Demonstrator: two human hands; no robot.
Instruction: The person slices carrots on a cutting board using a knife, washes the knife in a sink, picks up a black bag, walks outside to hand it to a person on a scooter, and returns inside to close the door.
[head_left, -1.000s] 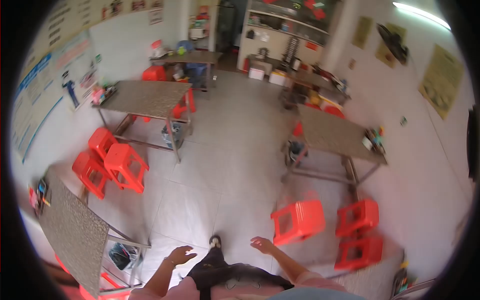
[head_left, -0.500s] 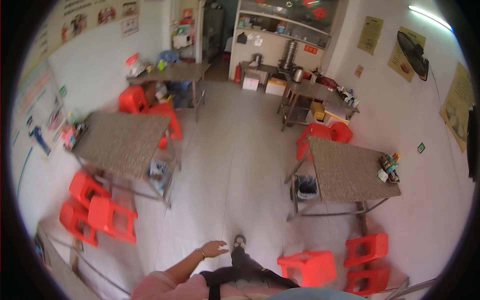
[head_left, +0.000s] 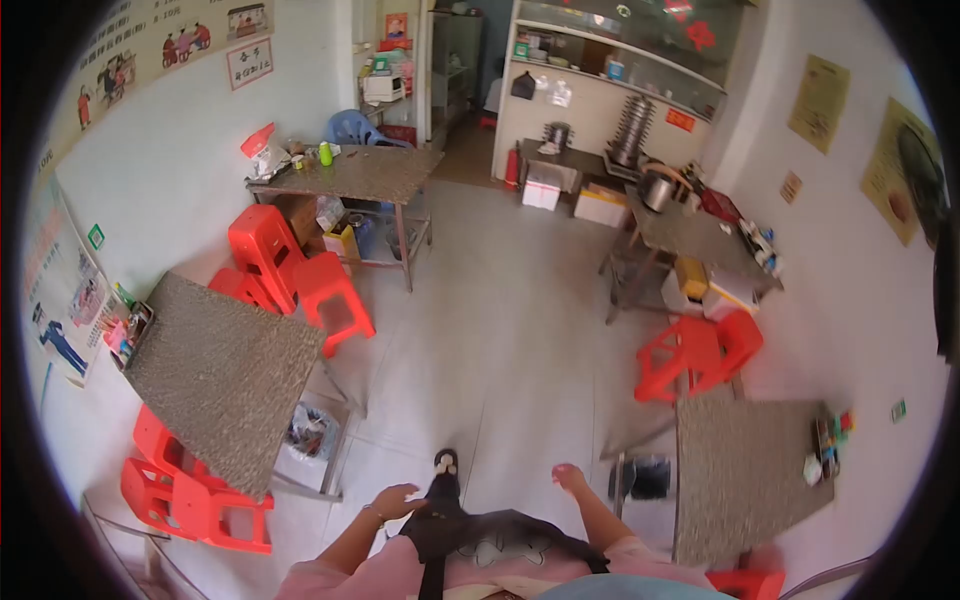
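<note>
My left hand hangs low in front of my body, its fingers stretched out and nothing in it. A bracelet circles that wrist. My right hand is raised a little to the right, apart from any furniture. Its fingers are blurred and look loosely curled; no object shows in it. Below me are my dark apron and one shoe on the pale tiled floor. The nearest table on the left stands beyond my left hand, and the right table lies beyond my right hand.
Red stools stand by the left tables, and more red stools by the right ones. A bin sits beside the right table. Ahead are a back table, a metal pot, stacked steamers and a fire extinguisher.
I have moved forward between the tables, which now appear nearer and lower. My right hand has come into view; my left hand has shifted left in the view.
</note>
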